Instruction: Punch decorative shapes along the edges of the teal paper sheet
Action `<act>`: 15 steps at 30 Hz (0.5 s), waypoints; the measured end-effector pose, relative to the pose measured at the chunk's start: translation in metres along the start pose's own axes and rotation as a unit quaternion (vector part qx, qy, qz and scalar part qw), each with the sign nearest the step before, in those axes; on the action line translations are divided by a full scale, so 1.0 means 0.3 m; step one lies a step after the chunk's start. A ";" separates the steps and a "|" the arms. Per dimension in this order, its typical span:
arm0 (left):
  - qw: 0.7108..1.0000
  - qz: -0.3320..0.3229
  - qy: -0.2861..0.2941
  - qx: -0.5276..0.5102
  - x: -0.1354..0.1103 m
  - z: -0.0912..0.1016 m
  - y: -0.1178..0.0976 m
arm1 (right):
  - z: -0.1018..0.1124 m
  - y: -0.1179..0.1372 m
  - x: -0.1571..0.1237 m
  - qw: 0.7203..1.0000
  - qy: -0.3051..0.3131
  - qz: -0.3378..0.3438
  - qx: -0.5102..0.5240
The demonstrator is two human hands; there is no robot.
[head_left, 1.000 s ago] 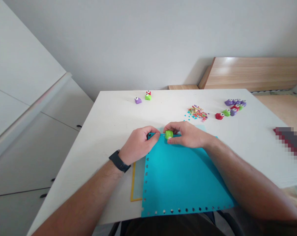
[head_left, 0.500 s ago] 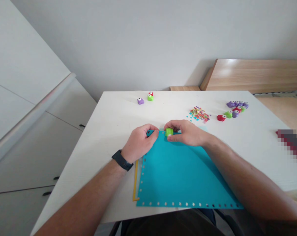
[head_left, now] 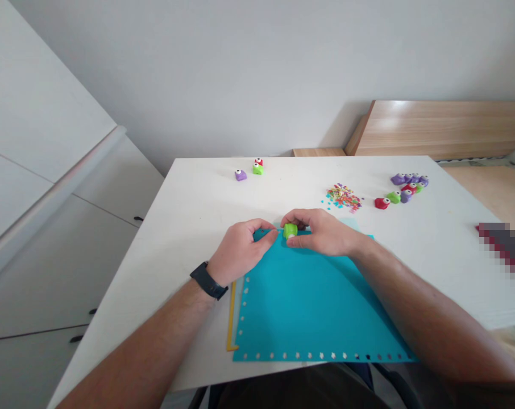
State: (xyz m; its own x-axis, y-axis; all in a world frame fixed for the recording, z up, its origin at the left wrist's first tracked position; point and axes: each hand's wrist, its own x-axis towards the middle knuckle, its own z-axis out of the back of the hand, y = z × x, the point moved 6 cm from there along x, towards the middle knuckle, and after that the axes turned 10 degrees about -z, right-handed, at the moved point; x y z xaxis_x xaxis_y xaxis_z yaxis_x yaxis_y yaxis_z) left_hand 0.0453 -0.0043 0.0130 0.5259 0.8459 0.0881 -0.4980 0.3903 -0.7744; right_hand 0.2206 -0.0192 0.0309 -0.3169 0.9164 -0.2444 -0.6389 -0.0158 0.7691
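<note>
1. since a second ago the teal sheet [head_left: 312,301] has swung round: its near edge, lined with punched holes, now runs level with the table [head_left: 189,216] edge, and its near left corner sits further left.
2. a yellow sheet [head_left: 231,318] peeks out under its left side, beside another row of holes.
3. left hand [head_left: 240,253], watch [head_left: 207,280] on the wrist, pinches the teal sheet's far left corner between thumb and forefinger, other fingers curled.
4. right hand [head_left: 325,233] grips the green punch [head_left: 290,230], thumb and fingers closed round it; it sits on the sheet's far edge, just right of the left fingertips.
5. beyond lies a confetti pile [head_left: 343,196], with a punch cluster [head_left: 405,188] to its right.
6. three punches [head_left: 251,169] stand near the table's far left edge; a wooden board [head_left: 445,128] leans at the wall.
</note>
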 end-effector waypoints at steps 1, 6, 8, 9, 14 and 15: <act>1.000 0.001 -0.003 0.000 0.000 0.001 0.000 | 0.001 0.004 0.001 1.000 0.000 0.002 -0.002; 1.000 -0.002 -0.019 -0.009 0.001 0.009 -0.001 | 0.012 0.024 0.007 1.000 -0.008 0.008 -0.027; 1.000 0.001 -0.023 -0.016 0.000 0.012 0.001 | 0.019 0.033 0.009 0.999 -0.011 0.012 -0.040; 1.000 0.003 -0.024 -0.018 -0.001 0.013 0.002 | 0.022 0.036 0.009 0.999 -0.011 0.014 -0.043; 0.999 0.009 -0.029 -0.018 -0.004 0.016 0.006 | 0.028 0.032 0.012 1.000 -0.008 0.008 -0.027; 0.999 0.010 -0.026 -0.016 -0.004 0.014 0.007 | 0.026 0.028 0.013 1.000 -0.007 0.007 -0.022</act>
State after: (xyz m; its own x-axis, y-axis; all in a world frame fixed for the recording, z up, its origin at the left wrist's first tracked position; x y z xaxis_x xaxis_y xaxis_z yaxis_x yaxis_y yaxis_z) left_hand 0.0407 -0.0029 0.0139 0.4787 0.8718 0.1040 -0.4851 0.3613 -0.7964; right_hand 0.2195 -0.0127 0.0409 -0.3158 0.9215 -0.2259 -0.6651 -0.0452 0.7454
